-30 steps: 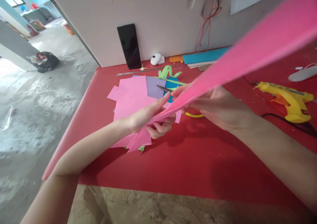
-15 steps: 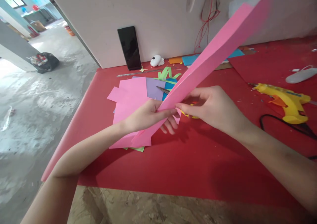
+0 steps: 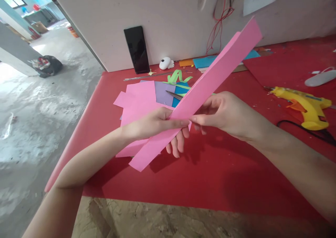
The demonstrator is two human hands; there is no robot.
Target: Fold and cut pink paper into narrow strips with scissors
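"Where's the paper strip [image 3: 196, 96]?"
"Mid-frame, slanting toward upper right. The left hand [image 3: 154, 122] pinches it; the right hand [image 3: 223, 113], half curled, meets its edge, grip unclear."
"Handling?"
"Probably light, bendy, easily creased; best held mid-length."
"Containers?"
"Black bag [image 3: 51, 68], upper left, contents unclear."

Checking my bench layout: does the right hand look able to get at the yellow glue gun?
Probably yes: the yellow glue gun lies on the red tabletop to the right of the right hand, with nothing visible blocking the way, though that hand is at the edge of the pink strip.
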